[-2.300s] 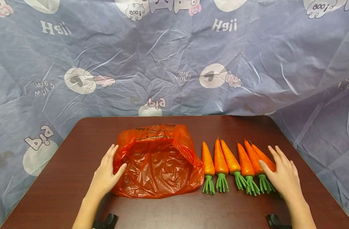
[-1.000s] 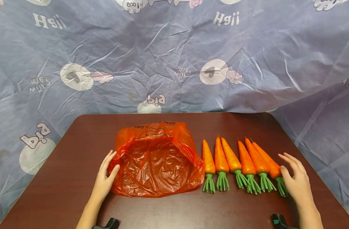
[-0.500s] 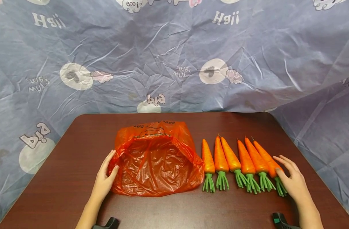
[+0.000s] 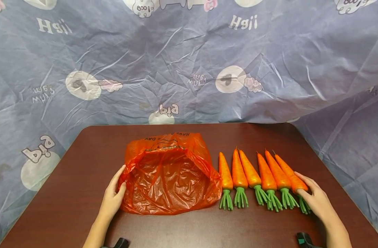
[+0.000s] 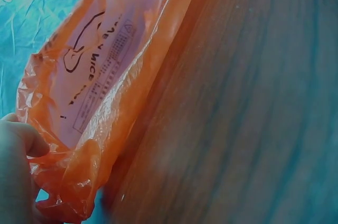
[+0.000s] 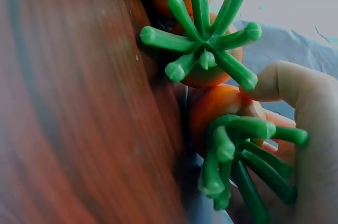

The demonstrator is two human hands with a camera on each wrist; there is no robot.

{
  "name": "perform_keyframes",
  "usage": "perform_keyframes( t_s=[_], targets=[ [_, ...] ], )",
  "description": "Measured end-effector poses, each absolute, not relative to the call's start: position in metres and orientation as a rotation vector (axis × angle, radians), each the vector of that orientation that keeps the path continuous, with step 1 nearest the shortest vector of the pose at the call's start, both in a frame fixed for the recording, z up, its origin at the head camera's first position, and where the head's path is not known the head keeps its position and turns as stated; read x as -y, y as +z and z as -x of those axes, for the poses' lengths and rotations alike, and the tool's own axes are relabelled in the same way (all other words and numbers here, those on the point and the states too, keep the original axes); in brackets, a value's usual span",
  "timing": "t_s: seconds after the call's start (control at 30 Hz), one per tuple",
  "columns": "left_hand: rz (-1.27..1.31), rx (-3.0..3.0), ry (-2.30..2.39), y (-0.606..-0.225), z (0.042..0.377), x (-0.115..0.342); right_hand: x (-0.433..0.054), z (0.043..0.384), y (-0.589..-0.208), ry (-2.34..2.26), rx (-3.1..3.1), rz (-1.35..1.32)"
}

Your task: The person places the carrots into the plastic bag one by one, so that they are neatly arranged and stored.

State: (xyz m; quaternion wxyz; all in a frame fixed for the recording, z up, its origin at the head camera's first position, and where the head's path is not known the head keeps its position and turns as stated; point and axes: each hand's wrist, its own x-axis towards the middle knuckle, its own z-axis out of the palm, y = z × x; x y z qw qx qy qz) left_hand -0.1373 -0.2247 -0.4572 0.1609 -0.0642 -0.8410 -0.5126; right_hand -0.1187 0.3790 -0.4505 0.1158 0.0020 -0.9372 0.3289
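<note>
A red plastic bag point(image 4: 173, 184) lies on the table with its mouth spread toward me. At its left edge my left hand point(image 4: 112, 198) pinches the rim; in the left wrist view the thumb point(image 5: 33, 142) presses on the crumpled film, the other fingers mostly hidden. To the bag's right, several orange carrots with green stalks lie in a row, tips pointing away. My right hand point(image 4: 317, 199) grips the rightmost carrot point(image 4: 289, 170) near its thick end, thumb on one side and fingers on the other. The right wrist view shows that carrot's green stalks point(image 6: 248, 155) beside the hand.
The leftmost carrot point(image 4: 225, 172) lies against the bag's right edge. Other carrots point(image 4: 268, 175) lie close beside the gripped one. The brown table point(image 4: 207, 230) ends at a patterned cloth point(image 4: 176, 69) behind. Black wrist devices point(image 4: 303, 237) show at the bottom.
My right hand has moved off the carrots to the right, then back left, and its fingers have closed round the rightmost carrot. My left hand has closed on the bag's edge.
</note>
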Motion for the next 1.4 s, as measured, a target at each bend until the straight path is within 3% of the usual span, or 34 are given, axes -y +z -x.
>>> perform_keyframes(
  t_s=[0.47,0.87,1.4],
  targets=[
    [0.173,2.399,-1.449,-0.465,0.137,0.230,-0.384,0.118,-0.437,0.952,2.909,0.118],
    [0.169,2.398,-1.465,-0.447,0.133,0.220,-0.386,0.114,-0.432,0.888,2.936,0.171],
    [0.234,2.359,-1.452,-0.469,0.143,0.230,-0.386,0.108,-0.427,0.831,2.831,0.267]
  ],
)
